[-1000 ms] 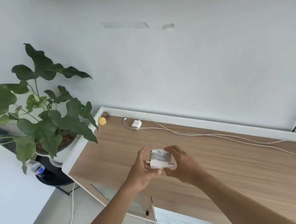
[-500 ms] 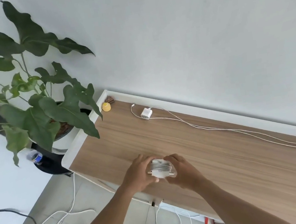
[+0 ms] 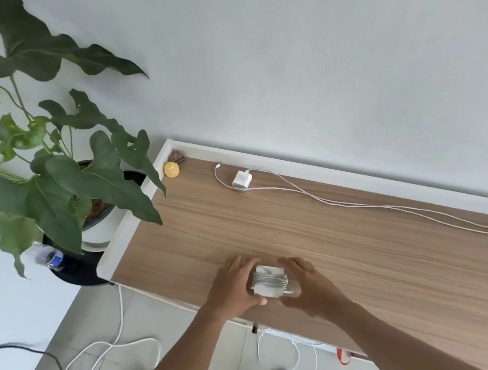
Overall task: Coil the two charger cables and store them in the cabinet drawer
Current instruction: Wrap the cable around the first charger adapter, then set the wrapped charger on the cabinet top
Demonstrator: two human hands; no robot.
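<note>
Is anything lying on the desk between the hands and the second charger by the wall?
Nothing visible. Left hand and right hand hold the coiled charger; only bare desktop separates them from the second charger. Its loose cable trails rightward.

Just the one camera here, riding on the person's head, tipped forward and down over the front edge of the wooden cabinet top (image 3: pixel 358 246). Wide and slightly rolled, so the wall (image 3: pixel 310 46) slants across the upper half, plant (image 3: pixel 70 186) at left, floor (image 3: pixel 168 318) below. Closest in, low centre: left hand (image 3: pixel 233 288), right hand (image 3: pixel 311 286), wound charger (image 3: pixel 269 280) between them, forearms running off the bottom edge
</note>
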